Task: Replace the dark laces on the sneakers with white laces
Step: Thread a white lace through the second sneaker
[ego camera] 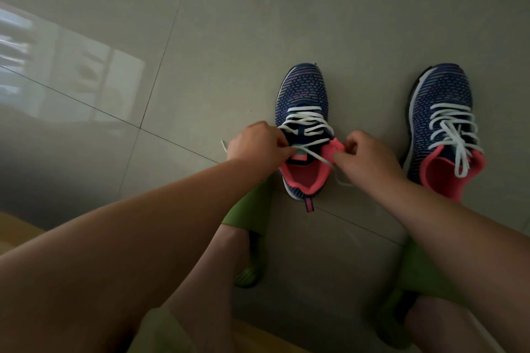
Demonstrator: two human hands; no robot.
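Finishing the lacing of a second sneaker, a person is leaning over a grey tiled floor (86, 23) with both arms stretched down. On the left, window light is glaring off the tiles. Moving right, the left hand (258, 142) is curling round one end of the white lace (308, 123), whose tip is poking out past the knuckles on that hand's far side. Between the hands, the near sneaker (302, 89) is standing on the floor, toe pointing away, its white lace already crossing every row of eyelets up to the pink collar. A single strand is running across the open mouth of the shoe to the right hand (364, 156), which is pinching the other end at the collar's edge, the loose tail trailing down beside the shoe. Further right, well apart, the other sneaker (443, 123) is sitting fully laced in white, its ends hanging loose over the tongue. No dark laces are showing anywhere. Green slippers (252, 215) are showing under the arms.

Judging by this, the threading is all but done. The next move is likely calling for both ends to be drawn even and snug, then crossed into a knot.
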